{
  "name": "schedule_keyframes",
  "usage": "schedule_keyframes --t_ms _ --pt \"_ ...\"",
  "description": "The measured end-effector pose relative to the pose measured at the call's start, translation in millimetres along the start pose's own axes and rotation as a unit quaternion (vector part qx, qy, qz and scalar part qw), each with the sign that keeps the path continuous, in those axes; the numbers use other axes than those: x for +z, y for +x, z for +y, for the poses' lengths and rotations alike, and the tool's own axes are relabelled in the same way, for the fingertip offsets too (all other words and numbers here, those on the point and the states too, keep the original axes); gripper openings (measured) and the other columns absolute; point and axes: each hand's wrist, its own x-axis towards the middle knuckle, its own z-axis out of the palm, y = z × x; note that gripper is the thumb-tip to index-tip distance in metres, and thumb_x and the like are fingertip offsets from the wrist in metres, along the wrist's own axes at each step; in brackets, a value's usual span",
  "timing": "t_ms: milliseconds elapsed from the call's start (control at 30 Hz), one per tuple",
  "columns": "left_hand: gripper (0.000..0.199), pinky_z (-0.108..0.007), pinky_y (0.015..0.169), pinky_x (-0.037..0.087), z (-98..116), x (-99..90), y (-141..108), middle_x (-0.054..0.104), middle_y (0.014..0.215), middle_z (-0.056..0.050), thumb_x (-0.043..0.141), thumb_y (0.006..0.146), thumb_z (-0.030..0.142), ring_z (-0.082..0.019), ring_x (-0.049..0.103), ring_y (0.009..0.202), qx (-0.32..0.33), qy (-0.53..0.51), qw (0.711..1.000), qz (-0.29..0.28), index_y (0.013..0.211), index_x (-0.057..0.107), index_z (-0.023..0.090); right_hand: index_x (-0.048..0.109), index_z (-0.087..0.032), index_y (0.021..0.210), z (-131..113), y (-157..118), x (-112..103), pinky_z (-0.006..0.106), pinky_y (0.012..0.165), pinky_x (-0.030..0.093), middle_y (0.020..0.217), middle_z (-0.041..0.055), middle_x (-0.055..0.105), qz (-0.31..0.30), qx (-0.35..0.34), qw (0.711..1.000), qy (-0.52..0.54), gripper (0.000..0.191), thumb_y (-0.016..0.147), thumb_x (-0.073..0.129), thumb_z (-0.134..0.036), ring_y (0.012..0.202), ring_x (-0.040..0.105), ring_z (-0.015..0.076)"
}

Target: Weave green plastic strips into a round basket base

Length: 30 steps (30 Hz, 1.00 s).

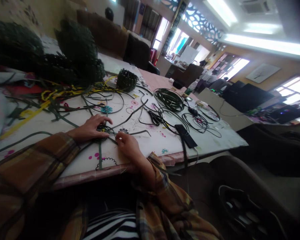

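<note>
Flat green strips (100, 155): crossing, looking smooth
Left hand (91, 128): fingers spreading partway, touching the crossing
Right hand (129, 144): fingers pinching one strip

- one bare left hand (91, 128), one bare right hand (127, 144); I count two;
- several flat dark green strips (100, 156) about them; too crossed for me to number;
- one small round woven dark green basket (127, 80); the larger woven dark green pieces (76, 43) beyond it blur together on my feed;
- one thick round dark green coil (168, 100);
- one pair of black scissors (155, 118);
- one black rectangular phone (186, 136);
- one clear-and-green plastic bottle (192, 86)
</note>
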Motion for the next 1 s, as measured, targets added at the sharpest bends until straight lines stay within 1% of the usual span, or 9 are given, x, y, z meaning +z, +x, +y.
schedule_keyframes --t_ms 133,300,400,467,567,633,700,800,1000 --pt "0.052 -0.051 0.118 0.038 -7.3 4.6 -7.9 0.063 0.122 -0.007 0.082 0.073 0.079 -0.034 0.056 0.119 0.043 0.024 0.999 0.000 0.099 0.088 0.034 0.076 -0.024 0.117 -1.3 -0.5 -1.5 0.029 0.086 0.044 0.115 0.0053 0.082 -0.004 0.004 1.000 0.001 0.025 0.107 0.054 -0.022 0.103 0.071 0.0206" --pt "0.034 -0.053 0.121 0.038 1.6 9.4 -11.4 0.063 0.125 -0.007 0.085 0.075 0.067 -0.035 0.056 0.124 0.058 0.046 0.997 -0.004 0.087 0.089 0.035 0.077 -0.023 0.112 1.0 1.9 -0.4 0.028 0.088 0.045 0.112 0.0052 0.081 0.003 -0.003 1.000 0.029 0.023 0.105 0.056 -0.021 0.102 0.069 0.0200" --pt "0.028 -0.053 0.122 0.038 8.7 7.3 -12.5 0.064 0.122 -0.007 0.080 0.079 0.060 -0.034 0.057 0.123 0.055 0.044 0.998 0.002 0.084 0.087 0.033 0.075 -0.021 0.099 7.6 6.1 2.3 0.027 0.087 0.045 0.101 0.0035 0.078 0.017 -0.025 0.995 0.090 0.018 0.101 0.058 -0.017 0.097 0.067 0.0181" --pt "0.029 -0.053 0.123 0.037 12.9 3.1 -13.1 0.064 0.122 -0.007 0.078 0.080 0.059 -0.033 0.058 0.122 0.043 0.035 0.998 0.000 0.084 0.087 0.032 0.072 -0.020 0.091 13.0 9.0 3.3 0.025 0.079 0.044 0.085 0.0001 0.071 0.019 -0.035 0.984 0.172 0.016 0.097 0.058 -0.013 0.084 0.063 0.0157" --pt "0.033 -0.051 0.124 0.039 17.4 -4.9 -13.4 0.062 0.124 -0.007 0.077 0.080 0.061 -0.033 0.059 0.122 0.029 0.007 0.999 -0.013 0.087 0.086 0.030 0.068 -0.020 0.090 19.6 11.9 2.1 0.023 0.058 0.034 0.058 -0.0072 0.050 -0.012 0.005 0.943 0.332 0.016 0.096 0.055 -0.015 0.056 0.045 0.0120" --pt "0.037 -0.049 0.123 0.041 18.6 -8.8 -13.6 0.060 0.124 -0.007 0.077 0.081 0.064 -0.032 0.060 0.122 0.030 -0.017 0.999 -0.014 0.088 0.085 0.029 0.066 -0.021 0.092 21.6 12.3 0.2 0.022 0.050 0.023 0.050 -0.0104 0.041 -0.043 0.033 0.908 0.415 0.014 0.096 0.053 -0.018 0.045 0.032 0.0103" --pt "0.040 -0.048 0.123 0.043 18.3 -10.3 -14.6 0.058 0.123 -0.006 0.077 0.082 0.066 -0.031 0.060 0.122 0.035 -0.037 0.999 -0.007 0.090 0.084 0.028 0.065 -0.021 0.090 21.7 12.0 -1.1 0.022 0.046 0.018 0.046 -0.0117 0.037 -0.059 0.031 0.884 0.463 0.013 0.096 0.054 -0.018 0.043 0.026 0.0089" --pt "0.041 -0.048 0.125 0.043 16.1 -8.8 -17.6 0.057 0.126 -0.006 0.078 0.085 0.067 -0.031 0.058 0.127 0.040 -0.063 0.997 0.011 0.093 0.083 0.027 0.065 -0.020 0.089 20.3 11.7 -0.6 0.019 0.045 0.017 0.046 -0.0122 0.037 -0.064 0.010 0.857 0.512 0.011 0.095 0.057 -0.018 0.043 0.027 0.0073" --pt "0.047 -0.049 0.126 0.044 16.0 -9.0 -20.6 0.057 0.127 -0.007 0.075 0.087 0.072 -0.032 0.056 0.131 0.026 -0.107 0.992 0.057 0.093 0.079 0.025 0.066 -0.019 0.097 22.9 19.9 -2.0 0.019 0.043 0.011 0.049 -0.0134 0.041 -0.119 0.013 0.792 0.599 0.015 0.095 0.070 -0.034 0.041 0.020 0.0053"
